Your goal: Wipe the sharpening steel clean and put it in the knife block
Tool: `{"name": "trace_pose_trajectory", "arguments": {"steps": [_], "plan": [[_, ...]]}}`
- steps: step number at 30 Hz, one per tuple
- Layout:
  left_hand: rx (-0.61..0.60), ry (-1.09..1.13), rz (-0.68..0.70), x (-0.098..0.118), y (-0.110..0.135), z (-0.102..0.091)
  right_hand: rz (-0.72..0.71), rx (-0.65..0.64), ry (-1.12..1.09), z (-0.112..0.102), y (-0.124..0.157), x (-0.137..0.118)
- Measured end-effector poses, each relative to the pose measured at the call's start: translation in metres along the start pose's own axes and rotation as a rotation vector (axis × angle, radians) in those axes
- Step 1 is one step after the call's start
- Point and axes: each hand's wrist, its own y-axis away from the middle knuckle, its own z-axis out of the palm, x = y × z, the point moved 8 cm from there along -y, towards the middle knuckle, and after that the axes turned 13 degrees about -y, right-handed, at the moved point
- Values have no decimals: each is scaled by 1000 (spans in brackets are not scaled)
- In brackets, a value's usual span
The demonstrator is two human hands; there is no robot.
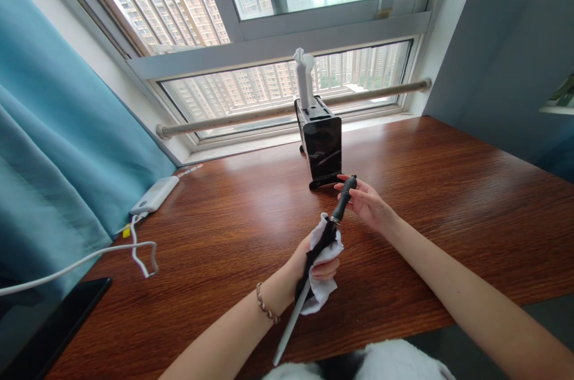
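A sharpening steel (291,325) slants across the middle of the view, with a ribbed black handle and a grey rod pointing down toward me. My left hand (307,263) is wrapped round its rod just below the handle, with a white cloth (321,293) and a black cloth (320,242) between palm and metal. At the upper end, my right hand (368,205) holds the handle with its fingertips. Just beyond that hand, a glossy black knife block (321,147) stands upright, with white-handled pieces (305,81) sticking out of its top.
The brown wooden table (233,213) reaches to the window sill. At left lie a white power strip (155,195), a white cable (89,256) and a dark flat device (67,326). A blue curtain (67,111) hangs there. A metal rail (251,117) crosses the window.
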Motion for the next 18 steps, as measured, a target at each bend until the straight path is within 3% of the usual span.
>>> {"name": "trace_pose_trajectory", "arguments": {"steps": [5,18], "plan": [[27,-11,37,3,3,-4,8,-30,-30,4,1,-1],[5,-2,-31,-4,-1,-3,-3,53,-41,-10,-2,4]]}}
